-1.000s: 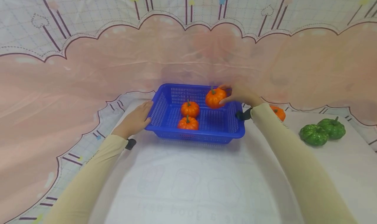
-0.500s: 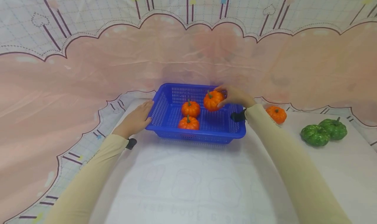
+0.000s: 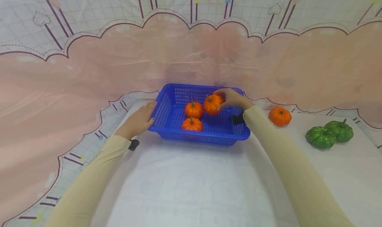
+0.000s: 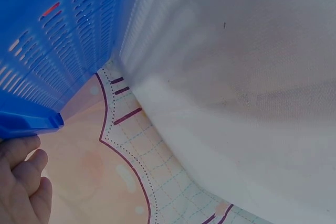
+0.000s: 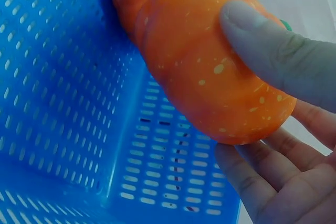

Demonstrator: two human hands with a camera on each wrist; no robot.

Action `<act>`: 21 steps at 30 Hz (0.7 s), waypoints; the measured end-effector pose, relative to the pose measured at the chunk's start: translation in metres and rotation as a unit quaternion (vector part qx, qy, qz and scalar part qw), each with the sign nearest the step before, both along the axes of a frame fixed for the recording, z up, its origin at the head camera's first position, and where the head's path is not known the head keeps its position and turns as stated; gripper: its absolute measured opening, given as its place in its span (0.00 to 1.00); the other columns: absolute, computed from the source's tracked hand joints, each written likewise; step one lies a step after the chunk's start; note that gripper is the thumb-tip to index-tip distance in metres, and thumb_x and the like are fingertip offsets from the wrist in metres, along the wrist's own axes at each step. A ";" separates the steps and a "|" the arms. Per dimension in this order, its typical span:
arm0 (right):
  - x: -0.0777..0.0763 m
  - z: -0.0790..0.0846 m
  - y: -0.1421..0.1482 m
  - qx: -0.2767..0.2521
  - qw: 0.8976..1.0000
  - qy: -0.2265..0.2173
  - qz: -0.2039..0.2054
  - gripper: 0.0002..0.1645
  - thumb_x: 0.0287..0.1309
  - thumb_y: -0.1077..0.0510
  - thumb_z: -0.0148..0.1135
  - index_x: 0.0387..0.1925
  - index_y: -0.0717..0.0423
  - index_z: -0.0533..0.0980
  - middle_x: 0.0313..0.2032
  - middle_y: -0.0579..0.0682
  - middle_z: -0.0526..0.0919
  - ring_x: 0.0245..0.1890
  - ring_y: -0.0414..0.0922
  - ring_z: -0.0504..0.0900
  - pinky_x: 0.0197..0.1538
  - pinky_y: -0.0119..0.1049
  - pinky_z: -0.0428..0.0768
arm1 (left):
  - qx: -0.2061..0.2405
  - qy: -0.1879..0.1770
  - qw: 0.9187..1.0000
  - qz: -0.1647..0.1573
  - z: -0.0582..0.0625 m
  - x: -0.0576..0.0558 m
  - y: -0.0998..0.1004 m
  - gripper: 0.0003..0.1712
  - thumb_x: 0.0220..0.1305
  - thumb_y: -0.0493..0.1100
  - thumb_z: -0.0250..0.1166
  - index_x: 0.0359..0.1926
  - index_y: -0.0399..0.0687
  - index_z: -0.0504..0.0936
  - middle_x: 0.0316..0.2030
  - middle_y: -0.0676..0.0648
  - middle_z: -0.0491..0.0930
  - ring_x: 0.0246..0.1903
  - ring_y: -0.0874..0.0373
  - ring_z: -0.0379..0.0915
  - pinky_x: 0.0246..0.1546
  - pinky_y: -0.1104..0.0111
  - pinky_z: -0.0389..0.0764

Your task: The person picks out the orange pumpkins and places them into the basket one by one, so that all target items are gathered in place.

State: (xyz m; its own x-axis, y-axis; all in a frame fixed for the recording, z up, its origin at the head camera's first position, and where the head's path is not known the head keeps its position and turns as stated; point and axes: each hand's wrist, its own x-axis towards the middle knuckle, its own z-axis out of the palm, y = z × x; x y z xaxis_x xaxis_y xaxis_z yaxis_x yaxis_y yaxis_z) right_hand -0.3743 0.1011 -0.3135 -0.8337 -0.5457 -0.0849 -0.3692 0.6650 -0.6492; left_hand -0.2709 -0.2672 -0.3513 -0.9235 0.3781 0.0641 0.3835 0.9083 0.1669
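A blue plastic basket (image 3: 197, 137) with slotted walls stands near the back of the table. Inside its far right part, my right hand (image 3: 234, 98) grips a small orange pumpkin (image 3: 212, 105), thumb on one side and fingers on the other. The right wrist view shows that pumpkin (image 5: 210, 66) over the slotted floor of the basket. Two more orange pumpkins lie in the basket, one behind (image 3: 193, 110) and one at the front wall (image 3: 192, 124), partly hidden by the rim. My left hand (image 3: 137, 121) rests against the basket's left rim, fingers straight.
Right of the basket, another orange pumpkin (image 3: 280, 117) lies on the white table (image 3: 194, 180). Further right sit two green pumpkins, a nearer one (image 3: 320, 137) and a farther one (image 3: 340, 131), side by side. A patterned pink and white cloth (image 3: 191, 54) hangs behind.
My right hand has moved left and lower into the basket with the orange pumpkin. The pumpkin on the table has come fully into view behind the sleeve. My left hand stays at the rim.
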 end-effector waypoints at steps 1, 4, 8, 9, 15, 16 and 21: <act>0.000 -0.001 -0.001 -0.001 1.000 -0.003 0.002 0.39 0.46 0.64 0.70 0.62 0.63 0.67 0.61 0.63 0.71 0.62 0.58 0.69 0.67 0.50 0.66 | 0.000 -0.001 1.000 0.000 0.000 0.000 0.000 0.38 0.65 0.42 0.45 0.71 0.30 0.44 0.72 0.32 0.47 0.72 0.37 0.41 0.73 0.51 0.46; -0.001 -0.002 -0.005 0.001 1.000 -0.008 0.005 0.40 0.46 0.63 0.70 0.63 0.63 0.67 0.62 0.62 0.71 0.62 0.58 0.69 0.67 0.50 0.66 | 0.001 -0.004 1.000 0.000 0.000 0.001 0.000 0.38 0.65 0.42 0.45 0.71 0.30 0.44 0.72 0.32 0.47 0.72 0.38 0.41 0.73 0.51 0.46; -0.004 -0.002 -0.009 0.012 1.000 -0.010 -0.002 0.40 0.46 0.63 0.70 0.63 0.61 0.67 0.62 0.60 0.71 0.63 0.57 0.69 0.68 0.50 0.65 | 0.000 -0.005 1.000 -0.002 0.002 0.000 0.001 0.38 0.65 0.42 0.45 0.71 0.29 0.44 0.72 0.32 0.46 0.72 0.37 0.40 0.73 0.50 0.45; -0.005 -0.002 -0.010 0.015 1.000 -0.010 -0.003 0.40 0.47 0.63 0.70 0.63 0.61 0.67 0.63 0.60 0.70 0.63 0.56 0.69 0.69 0.50 0.65 | 0.000 -0.004 1.000 -0.003 0.002 0.000 0.001 0.38 0.65 0.41 0.45 0.71 0.29 0.43 0.72 0.32 0.46 0.72 0.37 0.41 0.73 0.50 0.45; -0.008 0.001 -0.015 0.033 0.999 -0.004 -0.004 0.40 0.45 0.62 0.71 0.62 0.61 0.68 0.62 0.61 0.71 0.63 0.56 0.68 0.70 0.50 0.62 | 0.001 -0.007 1.000 -0.003 0.003 -0.001 0.002 0.38 0.65 0.41 0.46 0.71 0.29 0.43 0.71 0.32 0.47 0.72 0.37 0.41 0.73 0.50 0.46; -0.008 0.001 -0.015 0.035 0.999 -0.005 -0.006 0.40 0.45 0.62 0.71 0.62 0.61 0.67 0.62 0.61 0.71 0.64 0.57 0.68 0.70 0.50 0.62 | 0.001 -0.008 1.000 -0.001 0.003 0.000 0.002 0.38 0.65 0.41 0.46 0.71 0.29 0.43 0.72 0.32 0.46 0.72 0.37 0.40 0.73 0.50 0.45; -0.009 0.000 -0.017 0.045 0.999 -0.017 -0.017 0.40 0.46 0.63 0.70 0.63 0.62 0.67 0.63 0.61 0.70 0.64 0.57 0.67 0.70 0.50 0.61 | 0.000 -0.015 1.000 0.004 0.004 0.001 0.002 0.38 0.65 0.41 0.46 0.71 0.29 0.43 0.72 0.32 0.46 0.72 0.37 0.40 0.73 0.50 0.45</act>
State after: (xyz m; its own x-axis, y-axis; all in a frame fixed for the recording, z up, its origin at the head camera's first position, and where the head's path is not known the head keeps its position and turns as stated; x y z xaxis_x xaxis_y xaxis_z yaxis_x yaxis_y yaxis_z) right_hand -0.3834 0.0839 -0.3134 -0.8469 -0.5067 -0.1612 -0.3249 0.7330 -0.5976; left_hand -0.2696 -0.2651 -0.3473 -0.9277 0.3717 0.0358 0.3719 0.9112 0.1775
